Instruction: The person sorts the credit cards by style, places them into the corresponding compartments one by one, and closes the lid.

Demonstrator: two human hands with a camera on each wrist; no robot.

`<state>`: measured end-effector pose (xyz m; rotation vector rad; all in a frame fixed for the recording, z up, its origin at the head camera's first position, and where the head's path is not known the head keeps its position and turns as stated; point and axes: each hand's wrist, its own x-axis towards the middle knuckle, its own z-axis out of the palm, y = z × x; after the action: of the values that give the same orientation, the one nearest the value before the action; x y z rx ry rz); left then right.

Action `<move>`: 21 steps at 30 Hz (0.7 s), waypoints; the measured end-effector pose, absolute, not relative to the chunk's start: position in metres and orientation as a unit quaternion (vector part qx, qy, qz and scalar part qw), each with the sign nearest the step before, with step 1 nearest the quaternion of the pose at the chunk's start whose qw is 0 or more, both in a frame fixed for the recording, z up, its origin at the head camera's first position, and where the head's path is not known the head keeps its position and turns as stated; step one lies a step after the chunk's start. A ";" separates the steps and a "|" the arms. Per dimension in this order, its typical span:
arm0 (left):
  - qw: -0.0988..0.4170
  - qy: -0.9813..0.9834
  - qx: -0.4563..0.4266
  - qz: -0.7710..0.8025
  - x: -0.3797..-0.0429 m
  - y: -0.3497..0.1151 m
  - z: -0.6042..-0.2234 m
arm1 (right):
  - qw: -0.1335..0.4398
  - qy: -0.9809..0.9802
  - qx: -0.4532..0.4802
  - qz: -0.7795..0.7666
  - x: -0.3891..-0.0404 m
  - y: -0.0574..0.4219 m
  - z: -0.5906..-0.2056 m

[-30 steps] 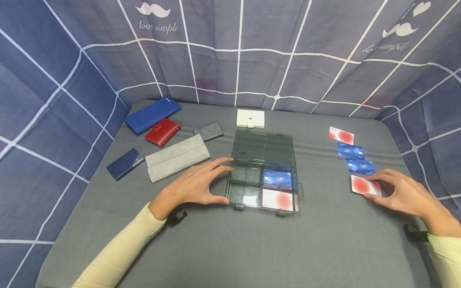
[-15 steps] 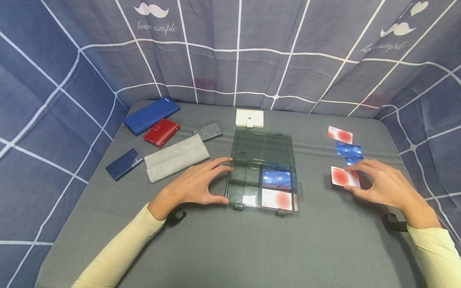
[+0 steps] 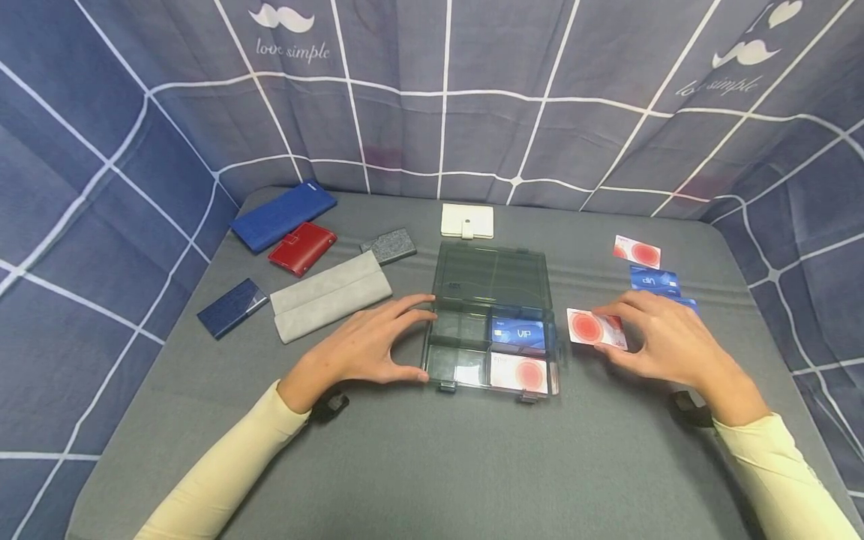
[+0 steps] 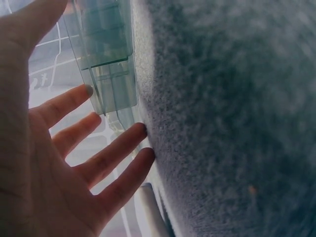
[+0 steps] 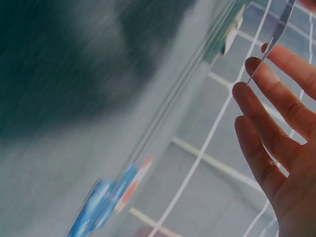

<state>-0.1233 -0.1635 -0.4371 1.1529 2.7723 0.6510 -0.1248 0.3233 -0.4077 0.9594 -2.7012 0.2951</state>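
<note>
In the head view my right hand [image 3: 664, 341] pinches a white card with a red circle [image 3: 586, 327] between thumb and fingers, just right of the box and above the cloth. The right wrist view shows that card [image 5: 276, 34] edge-on at the fingertips. My left hand [image 3: 364, 345] has its fingers spread, with fingertips and thumb at the left side of the clear green divided box [image 3: 442, 367]. Its lid [image 3: 493, 274] lies back, away from me. Inside, a blue VIP card [image 3: 518, 334] and a red-circle card [image 3: 518, 373] occupy the right compartments.
Right of the box lie another red-circle card [image 3: 637, 252] and blue VIP cards [image 3: 653, 281], one partly covered by my hand. A white card holder [image 3: 467, 221] sits behind the box. Leftward are a grey pouch [image 3: 331, 296], red wallet [image 3: 301, 248] and blue wallet [image 3: 283, 216].
My right hand has lifted the red-circle card from the front of the right-hand row and carried it left toward the box. The left hand stays in place.
</note>
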 end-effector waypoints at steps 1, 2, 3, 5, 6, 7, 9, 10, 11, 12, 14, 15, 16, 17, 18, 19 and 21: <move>0.033 0.901 0.376 0.212 -0.123 -0.164 -0.437 | 0.128 -0.928 0.333 0.102 -0.125 0.318 -0.407; 0.032 0.901 0.377 0.212 -0.123 -0.164 -0.437 | 0.127 -0.927 0.337 0.102 -0.124 0.313 -0.407; 0.031 0.901 0.378 0.212 -0.124 -0.164 -0.437 | 0.126 -0.925 0.342 0.103 -0.124 0.308 -0.407; 0.030 0.901 0.379 0.211 -0.124 -0.164 -0.437 | 0.124 -0.921 0.354 0.104 -0.123 0.298 -0.406; 0.031 0.901 0.379 0.209 -0.124 -0.164 -0.437 | 0.124 -0.918 0.361 0.104 -0.123 0.293 -0.406; 0.032 0.901 0.379 0.209 -0.124 -0.164 -0.437 | 0.124 -0.916 0.367 0.105 -0.123 0.288 -0.406; 0.033 0.901 0.378 0.209 -0.125 -0.165 -0.437 | 0.127 -0.912 0.377 0.103 -0.123 0.278 -0.406; 0.034 0.901 0.379 0.209 -0.125 -0.165 -0.437 | 0.127 -0.910 0.381 0.103 -0.123 0.274 -0.406; 0.034 0.901 0.379 0.210 -0.125 -0.164 -0.437 | 0.127 -0.908 0.385 0.104 -0.122 0.270 -0.406; 0.033 0.900 0.380 0.210 -0.125 -0.164 -0.437 | 0.127 -0.907 0.387 0.105 -0.122 0.266 -0.406; 0.034 0.900 0.380 0.211 -0.124 -0.164 -0.436 | 0.125 -0.904 0.394 0.106 -0.120 0.258 -0.407; 0.034 0.900 0.380 0.211 -0.124 -0.164 -0.436 | 0.123 -0.903 0.397 0.109 -0.119 0.254 -0.407; 0.034 0.900 0.380 0.210 -0.124 -0.164 -0.436 | 0.122 -0.902 0.399 0.111 -0.118 0.251 -0.407; 0.034 0.900 0.380 0.211 -0.124 -0.164 -0.435 | 0.121 -0.901 0.401 0.112 -0.117 0.247 -0.407; 0.034 0.900 0.380 0.211 -0.124 -0.164 -0.435 | 0.120 -0.900 0.403 0.112 -0.116 0.243 -0.407; 0.035 0.900 0.379 0.210 -0.124 -0.165 -0.435 | 0.119 -0.899 0.406 0.113 -0.116 0.240 -0.407; 0.035 0.900 0.380 0.211 -0.124 -0.165 -0.435 | 0.117 -0.899 0.408 0.112 -0.114 0.234 -0.406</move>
<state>-0.1239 -0.1649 -0.4354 1.1680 2.7669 0.6474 -0.1136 0.2336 -0.4061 1.1935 -2.6306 0.3278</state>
